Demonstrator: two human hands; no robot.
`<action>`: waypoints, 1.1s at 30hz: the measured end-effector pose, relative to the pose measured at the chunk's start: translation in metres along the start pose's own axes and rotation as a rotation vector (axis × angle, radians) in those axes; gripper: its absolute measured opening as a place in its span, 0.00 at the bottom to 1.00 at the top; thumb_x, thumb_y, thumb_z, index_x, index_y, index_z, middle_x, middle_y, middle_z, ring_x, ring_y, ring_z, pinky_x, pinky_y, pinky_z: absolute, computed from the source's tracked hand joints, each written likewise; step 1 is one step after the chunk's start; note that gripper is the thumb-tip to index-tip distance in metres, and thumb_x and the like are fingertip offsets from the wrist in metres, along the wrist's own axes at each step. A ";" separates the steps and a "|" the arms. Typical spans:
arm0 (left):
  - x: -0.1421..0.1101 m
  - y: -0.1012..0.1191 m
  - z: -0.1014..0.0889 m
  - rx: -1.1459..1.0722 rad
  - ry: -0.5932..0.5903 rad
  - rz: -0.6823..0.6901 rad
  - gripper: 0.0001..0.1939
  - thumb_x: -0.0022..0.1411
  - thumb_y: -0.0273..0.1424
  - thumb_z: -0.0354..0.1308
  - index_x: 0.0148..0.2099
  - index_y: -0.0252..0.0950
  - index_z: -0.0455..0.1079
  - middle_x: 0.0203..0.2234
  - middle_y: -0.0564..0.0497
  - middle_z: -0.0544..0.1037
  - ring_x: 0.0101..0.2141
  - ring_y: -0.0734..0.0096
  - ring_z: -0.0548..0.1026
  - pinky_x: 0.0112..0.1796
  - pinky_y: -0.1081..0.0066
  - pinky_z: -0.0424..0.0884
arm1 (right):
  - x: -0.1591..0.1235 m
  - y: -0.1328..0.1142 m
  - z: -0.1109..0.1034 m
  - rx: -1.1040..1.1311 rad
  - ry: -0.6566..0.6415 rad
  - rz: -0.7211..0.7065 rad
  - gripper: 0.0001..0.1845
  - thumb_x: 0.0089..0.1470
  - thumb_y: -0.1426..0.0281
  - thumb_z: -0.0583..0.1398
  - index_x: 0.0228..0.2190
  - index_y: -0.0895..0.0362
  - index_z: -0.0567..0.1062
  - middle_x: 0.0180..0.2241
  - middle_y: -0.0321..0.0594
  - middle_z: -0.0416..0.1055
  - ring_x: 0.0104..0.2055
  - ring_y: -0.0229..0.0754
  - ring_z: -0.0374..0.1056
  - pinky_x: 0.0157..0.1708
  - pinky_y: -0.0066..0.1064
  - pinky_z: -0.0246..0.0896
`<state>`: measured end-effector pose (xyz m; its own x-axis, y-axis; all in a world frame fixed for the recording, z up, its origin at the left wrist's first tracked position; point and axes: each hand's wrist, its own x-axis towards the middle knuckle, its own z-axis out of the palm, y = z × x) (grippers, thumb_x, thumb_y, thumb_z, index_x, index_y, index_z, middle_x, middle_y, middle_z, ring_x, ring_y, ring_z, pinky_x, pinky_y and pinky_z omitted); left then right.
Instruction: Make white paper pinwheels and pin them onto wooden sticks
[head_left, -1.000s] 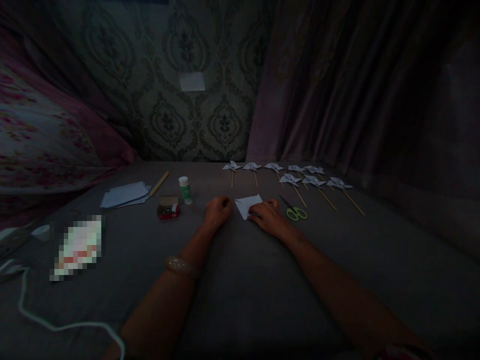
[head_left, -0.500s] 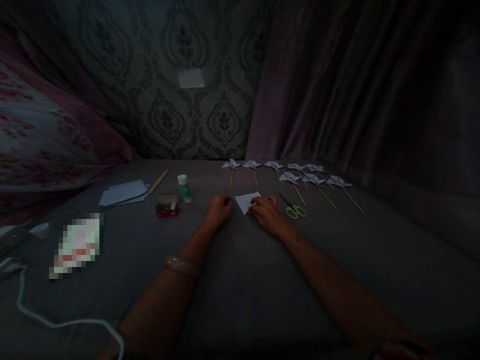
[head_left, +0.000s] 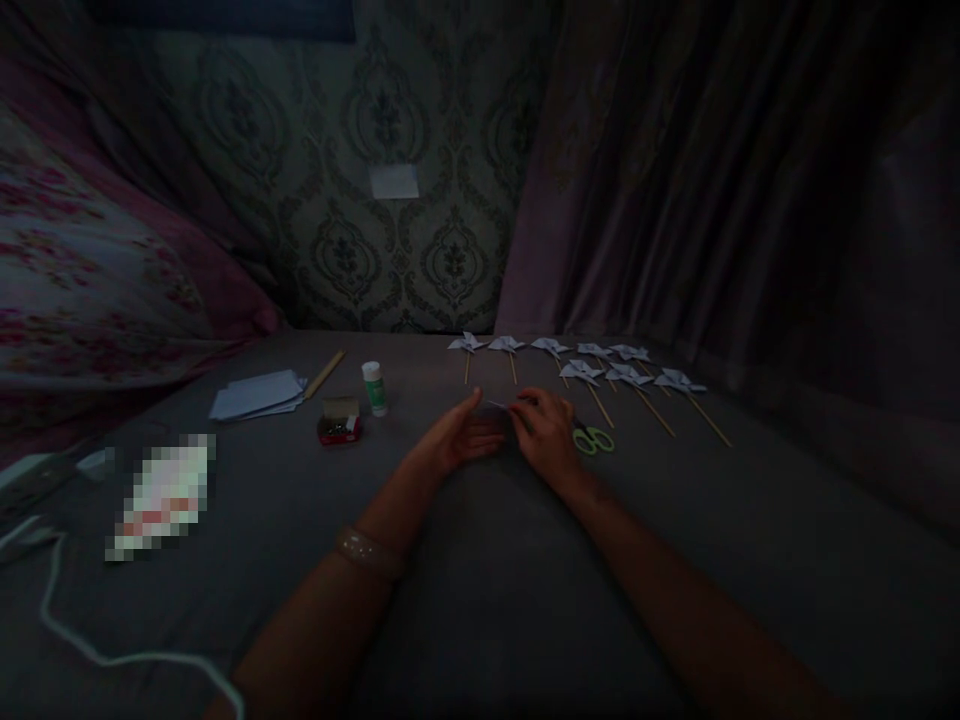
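Note:
My left hand [head_left: 466,437] is raised just above the table, thumb up and fingers stretched out, palm turned to the right with nothing in it. Opposite it, my right hand [head_left: 546,435] pinches a small folded piece of white paper [head_left: 497,404]. The paper is seen nearly edge-on, as a thin pale line between the hands; most of it is hidden. Green-handled scissors [head_left: 593,440] lie right beside my right hand, their blades partly hidden behind it. Several white paper pinwheels [head_left: 582,372] on thin sticks lie beyond it, at the back right.
Left of my hands stand a glue stick [head_left: 374,390] and an open red box [head_left: 340,423] of small metal pieces. Farther left lie a stack of white paper [head_left: 259,394] and some wooden sticks [head_left: 325,374]. A white cable [head_left: 142,660] and power strip [head_left: 34,480] occupy the near left.
The paper was lying flat under my right hand; now it is lifted and tilted edge-on in that hand. My left hand has opened from a closed shape. The view has shifted slightly upward.

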<state>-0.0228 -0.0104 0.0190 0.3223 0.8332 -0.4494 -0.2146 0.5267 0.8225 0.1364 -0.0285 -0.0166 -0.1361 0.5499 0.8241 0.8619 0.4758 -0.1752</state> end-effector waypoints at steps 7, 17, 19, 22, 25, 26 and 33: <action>-0.010 0.011 -0.002 -0.271 -0.014 0.135 0.11 0.57 0.37 0.59 0.35 0.34 0.71 0.26 0.49 0.77 0.27 0.70 0.74 0.33 0.70 0.70 | -0.001 -0.019 -0.012 -0.135 0.028 -0.219 0.09 0.57 0.72 0.56 0.38 0.52 0.75 0.47 0.44 0.70 0.48 0.46 0.63 0.49 0.42 0.47; -0.004 0.008 0.000 -0.358 0.039 0.244 0.05 0.52 0.24 0.59 0.34 0.33 0.72 0.26 0.49 0.78 0.26 0.71 0.75 0.31 0.72 0.71 | 0.000 -0.027 -0.017 -0.111 0.022 -0.231 0.09 0.58 0.71 0.56 0.37 0.48 0.76 0.47 0.41 0.70 0.49 0.45 0.62 0.49 0.41 0.47; -0.006 0.008 0.002 -0.373 0.020 0.263 0.05 0.53 0.23 0.58 0.35 0.32 0.72 0.27 0.49 0.78 0.26 0.71 0.75 0.31 0.72 0.71 | 0.001 -0.029 -0.018 -0.101 0.022 -0.227 0.09 0.58 0.70 0.56 0.37 0.49 0.76 0.47 0.42 0.70 0.48 0.45 0.62 0.48 0.40 0.48; -0.008 0.007 0.005 -0.372 0.016 0.314 0.06 0.51 0.22 0.59 0.35 0.32 0.72 0.28 0.48 0.78 0.27 0.71 0.74 0.31 0.72 0.71 | 0.002 -0.032 -0.019 -0.070 0.032 -0.201 0.08 0.59 0.70 0.55 0.36 0.50 0.75 0.47 0.42 0.70 0.49 0.45 0.63 0.47 0.40 0.49; -0.010 0.007 0.007 -0.356 0.040 0.360 0.08 0.48 0.23 0.62 0.35 0.32 0.71 0.28 0.49 0.78 0.26 0.72 0.74 0.30 0.72 0.70 | 0.004 -0.033 -0.019 -0.005 0.067 -0.154 0.07 0.59 0.68 0.56 0.35 0.52 0.75 0.47 0.44 0.69 0.49 0.45 0.63 0.48 0.40 0.50; -0.011 0.007 0.007 -0.347 0.048 0.381 0.09 0.48 0.23 0.62 0.34 0.32 0.71 0.28 0.49 0.78 0.27 0.72 0.74 0.31 0.72 0.70 | 0.004 -0.033 -0.019 0.018 0.079 -0.133 0.07 0.58 0.68 0.56 0.35 0.53 0.75 0.47 0.44 0.69 0.48 0.45 0.63 0.48 0.40 0.51; -0.017 0.008 0.013 -0.281 0.070 0.515 0.16 0.42 0.28 0.68 0.36 0.35 0.73 0.32 0.50 0.78 0.32 0.72 0.75 0.36 0.72 0.69 | 0.012 -0.037 -0.022 0.175 0.163 0.051 0.06 0.57 0.65 0.58 0.31 0.53 0.74 0.44 0.43 0.68 0.45 0.46 0.64 0.48 0.42 0.54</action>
<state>-0.0183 -0.0219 0.0378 0.0519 0.9976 -0.0461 -0.5666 0.0674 0.8213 0.1142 -0.0546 0.0116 -0.0011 0.4648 0.8854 0.7658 0.5698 -0.2982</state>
